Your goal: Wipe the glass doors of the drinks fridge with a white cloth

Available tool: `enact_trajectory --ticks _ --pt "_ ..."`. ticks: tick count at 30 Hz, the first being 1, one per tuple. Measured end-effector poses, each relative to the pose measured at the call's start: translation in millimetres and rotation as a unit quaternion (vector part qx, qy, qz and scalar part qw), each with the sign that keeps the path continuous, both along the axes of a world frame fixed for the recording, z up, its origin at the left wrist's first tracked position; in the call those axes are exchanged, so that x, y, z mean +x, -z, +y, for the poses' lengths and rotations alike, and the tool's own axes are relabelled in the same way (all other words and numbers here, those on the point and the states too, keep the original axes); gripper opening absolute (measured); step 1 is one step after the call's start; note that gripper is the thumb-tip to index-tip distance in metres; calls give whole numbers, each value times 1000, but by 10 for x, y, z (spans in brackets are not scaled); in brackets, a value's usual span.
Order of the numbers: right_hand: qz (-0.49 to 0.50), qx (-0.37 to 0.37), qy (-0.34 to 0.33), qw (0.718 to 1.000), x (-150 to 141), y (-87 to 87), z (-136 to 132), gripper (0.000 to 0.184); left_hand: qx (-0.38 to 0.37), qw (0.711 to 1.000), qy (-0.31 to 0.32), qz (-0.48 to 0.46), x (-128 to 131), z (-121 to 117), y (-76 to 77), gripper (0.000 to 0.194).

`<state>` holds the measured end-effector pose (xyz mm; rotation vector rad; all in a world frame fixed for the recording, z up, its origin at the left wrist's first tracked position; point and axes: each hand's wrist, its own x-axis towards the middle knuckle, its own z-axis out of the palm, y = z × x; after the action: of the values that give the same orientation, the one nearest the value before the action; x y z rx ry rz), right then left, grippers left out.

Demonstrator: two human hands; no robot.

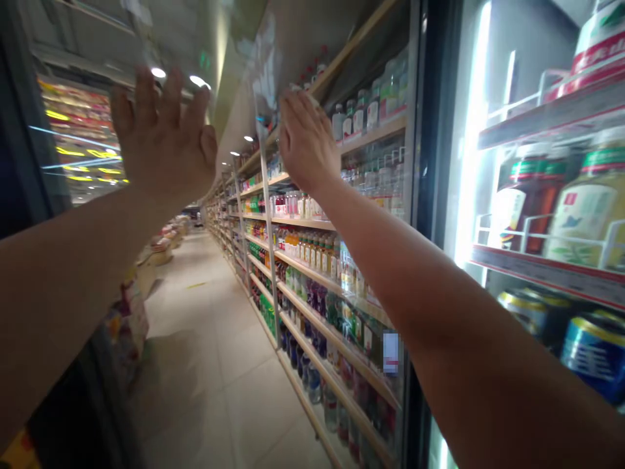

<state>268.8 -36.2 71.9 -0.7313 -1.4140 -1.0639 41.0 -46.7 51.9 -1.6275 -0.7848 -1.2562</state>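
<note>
Both my hands are raised in front of a glass door, which has a dark frame [424, 195]. My left hand [163, 140] is spread, with its fingers apart and nothing in it. To the right, my right hand [307, 137] lies flat with fingers stretched and close together. Something pale shows at its fingertips, too blurred to name. Both palms face the glass, though I cannot tell how firmly they touch it. Whitish reflections streak the pane between them.
Lit cooler shelves [547, 264] with bottles and cans stand close on the right. Beyond the glass, long wooden shelves [312, 267] of drinks line a tiled aisle [215, 339]. Stacked packages [131, 319] sit along the aisle's left side.
</note>
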Motion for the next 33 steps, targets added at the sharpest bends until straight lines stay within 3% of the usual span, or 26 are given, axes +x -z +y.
enact_trajectory --ticks 2,4,6,8,10,12,14,17,20,22,24,27,30,31,33 --pt "104 13 10 994 28 -77 31 68 -5 1000 7 -6 -1 -3 -3 66" --pt "102 31 9 994 28 -57 55 70 -14 1000 1 -7 14 -44 7 65" --pt "-41 42 -9 998 7 30 63 72 -20 1000 -9 -11 37 -105 27 64" --pt "-199 45 -24 979 -10 127 48 78 -23 999 -21 -13 56 -153 41 64" --pt "-252 45 -26 966 -8 184 11 85 -23 999 -28 -12 61 -165 43 66" --pt "-191 45 -20 980 6 188 -41 82 -17 999 -30 -10 53 -146 35 66" --pt "-52 30 0 998 19 160 -99 68 -13 1000 -24 -12 43 -126 25 65" --pt "109 -10 47 993 17 134 -175 61 -20 999 -25 -9 48 -143 29 63" --pt "3 -9 46 999 10 174 -193 64 -27 999 -40 -8 69 -201 46 64" --pt "-122 10 -6 992 18 214 -164 70 -24 999 -44 -7 73 -224 50 64" --pt "-166 19 -60 984 33 235 -122 74 -21 999 -43 -2 65 -219 45 64" --pt "-9 21 -66 998 41 226 -84 67 -19 999 -30 -2 47 -176 28 64" --pt "156 20 -31 987 21 214 -82 65 -15 1000 -4 -11 50 -147 17 64" --pt "141 18 -29 989 13 214 -84 64 -16 1000 -1 -11 57 -147 16 64" --pt "18 18 -45 999 9 207 -88 65 -22 1000 0 -14 71 -152 15 65"
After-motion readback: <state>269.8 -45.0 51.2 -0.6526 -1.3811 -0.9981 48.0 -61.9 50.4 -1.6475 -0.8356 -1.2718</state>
